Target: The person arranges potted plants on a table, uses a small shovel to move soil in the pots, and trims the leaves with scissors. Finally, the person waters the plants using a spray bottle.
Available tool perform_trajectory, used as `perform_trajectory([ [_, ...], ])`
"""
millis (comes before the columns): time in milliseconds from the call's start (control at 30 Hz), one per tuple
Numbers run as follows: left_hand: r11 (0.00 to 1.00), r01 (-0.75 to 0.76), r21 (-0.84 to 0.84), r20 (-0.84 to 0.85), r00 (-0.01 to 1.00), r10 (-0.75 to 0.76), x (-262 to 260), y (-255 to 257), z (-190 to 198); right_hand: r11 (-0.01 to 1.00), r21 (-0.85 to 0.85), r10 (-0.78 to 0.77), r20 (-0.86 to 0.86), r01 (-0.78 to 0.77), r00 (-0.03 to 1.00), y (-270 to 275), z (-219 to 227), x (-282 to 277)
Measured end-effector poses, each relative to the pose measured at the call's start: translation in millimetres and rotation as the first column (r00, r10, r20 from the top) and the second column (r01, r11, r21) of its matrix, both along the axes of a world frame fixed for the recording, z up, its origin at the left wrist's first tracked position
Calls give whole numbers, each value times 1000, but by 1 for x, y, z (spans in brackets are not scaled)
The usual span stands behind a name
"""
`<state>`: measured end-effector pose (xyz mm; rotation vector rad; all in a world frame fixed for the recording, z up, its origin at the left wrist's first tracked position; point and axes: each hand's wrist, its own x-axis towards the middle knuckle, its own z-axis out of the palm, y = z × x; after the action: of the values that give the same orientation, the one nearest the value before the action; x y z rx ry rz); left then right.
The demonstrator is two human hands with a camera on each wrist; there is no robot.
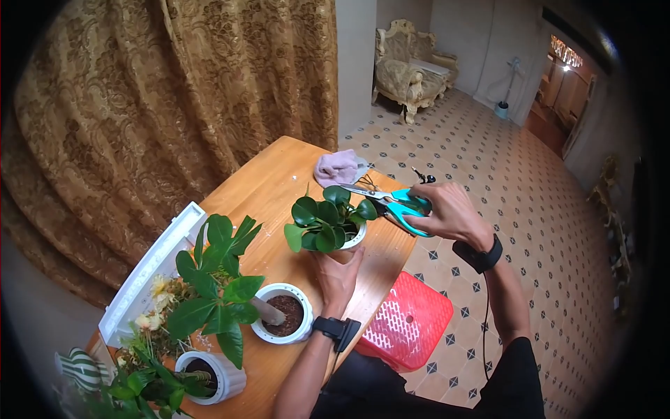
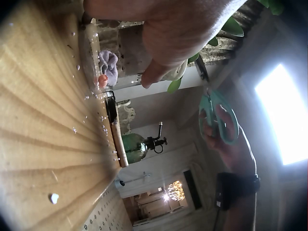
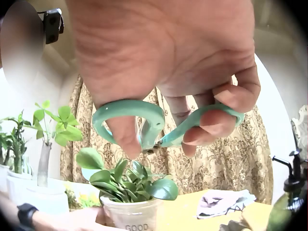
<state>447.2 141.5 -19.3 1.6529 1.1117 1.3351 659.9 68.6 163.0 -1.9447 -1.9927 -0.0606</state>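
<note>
In the head view my left hand (image 1: 337, 276) grips the white pot (image 1: 356, 239) of a round-leaved green plant (image 1: 324, 222). My right hand (image 1: 450, 215) holds teal-handled scissors (image 1: 401, 209), thumb and fingers through the loops, blades over the plant's far edge. The right wrist view shows the loops (image 3: 130, 111) spread around my fingers above the leaves (image 3: 130, 180), the pot (image 3: 132, 214) below. In the left wrist view my left hand (image 2: 180, 36) covers most of the pot, and the scissors (image 2: 219, 115) point at the leaves. Whether the blades touch a leaf, I cannot tell.
Left of the pot stand two more potted plants (image 1: 283, 334) (image 1: 230, 380) and a white tray (image 1: 150, 272) with flowers. A lilac cloth (image 1: 336, 167) lies at the table's (image 1: 279, 164) far end. A red stool (image 1: 408, 321) is beside the table. A green spray bottle (image 2: 134, 147) shows beyond the edge.
</note>
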Motion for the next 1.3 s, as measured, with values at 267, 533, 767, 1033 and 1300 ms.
perform_trajectory([
  [267,1000,1,24,-6,1000,-1,0,0,-1,999,-37,1,56,1,998,9,-4,-3],
  [533,999,12,48,14,1000,-13,0,1,-2,1000,6,12,75,-13,997,33,-3,-2],
  [767,999,4,52,-3,1000,-4,0,-1,3,996,-27,80,34,-79,996,69,3,-16],
  [1033,999,-21,44,-43,999,23,0,0,1,992,-69,108,-25,-110,994,83,1,-24],
  [1300,996,6,88,-31,1000,-3,0,3,-6,997,-60,43,59,-40,997,72,8,-9],
])
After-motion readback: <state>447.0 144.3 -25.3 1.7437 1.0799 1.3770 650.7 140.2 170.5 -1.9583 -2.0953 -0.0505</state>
